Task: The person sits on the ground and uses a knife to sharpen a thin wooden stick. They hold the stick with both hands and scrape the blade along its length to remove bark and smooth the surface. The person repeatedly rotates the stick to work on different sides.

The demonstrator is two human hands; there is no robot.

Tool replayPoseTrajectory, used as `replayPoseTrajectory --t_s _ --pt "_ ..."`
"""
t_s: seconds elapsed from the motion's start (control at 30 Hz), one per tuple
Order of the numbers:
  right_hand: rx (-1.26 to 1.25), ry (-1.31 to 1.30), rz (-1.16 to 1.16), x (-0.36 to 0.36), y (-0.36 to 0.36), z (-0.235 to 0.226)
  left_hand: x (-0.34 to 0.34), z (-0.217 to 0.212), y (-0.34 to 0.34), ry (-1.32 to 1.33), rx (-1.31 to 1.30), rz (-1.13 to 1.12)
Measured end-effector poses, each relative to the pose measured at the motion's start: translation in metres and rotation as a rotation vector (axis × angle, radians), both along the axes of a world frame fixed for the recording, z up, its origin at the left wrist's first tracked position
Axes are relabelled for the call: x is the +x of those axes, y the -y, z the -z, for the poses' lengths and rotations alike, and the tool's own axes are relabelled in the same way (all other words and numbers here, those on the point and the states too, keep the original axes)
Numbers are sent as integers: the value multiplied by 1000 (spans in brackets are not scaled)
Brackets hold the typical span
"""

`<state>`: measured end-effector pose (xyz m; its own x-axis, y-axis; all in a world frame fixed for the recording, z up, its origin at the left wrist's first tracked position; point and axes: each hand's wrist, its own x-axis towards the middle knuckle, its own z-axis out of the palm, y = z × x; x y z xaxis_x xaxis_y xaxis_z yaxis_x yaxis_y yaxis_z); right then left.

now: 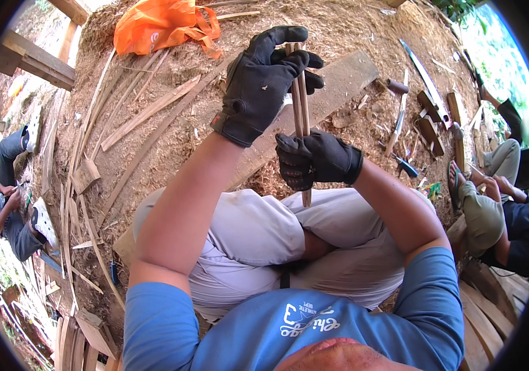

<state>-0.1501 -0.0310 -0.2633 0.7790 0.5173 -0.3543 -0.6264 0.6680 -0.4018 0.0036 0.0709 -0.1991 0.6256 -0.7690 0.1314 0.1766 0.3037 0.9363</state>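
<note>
Black-gloved left hand and right hand hold wooden sticks.

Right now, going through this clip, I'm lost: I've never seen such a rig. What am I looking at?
There is no robot: a person wears the camera on their head, looking down, and its wide lens bends the edges. The hands in black gloves are the wearer's own. The right hand grips thin wooden sticks; the left hand is at their upper end, how firmly I cannot tell. Beyond, a plank lies on ground strewn with shavings, with an orange bag and a long blade farther out.
</note>
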Motion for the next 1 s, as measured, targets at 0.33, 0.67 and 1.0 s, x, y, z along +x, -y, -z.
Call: replayPoseTrajectory --t_s 0.33,0.67,1.0 --pt "18 75 -60 -4 -4 -7 -2 2 -2 -13 -20 -35" --pt "-47 18 -6 6 4 -1 8 18 7 -111 125 -149" --pt "58 15 26 3 9 6 20 51 14 -347 137 78"
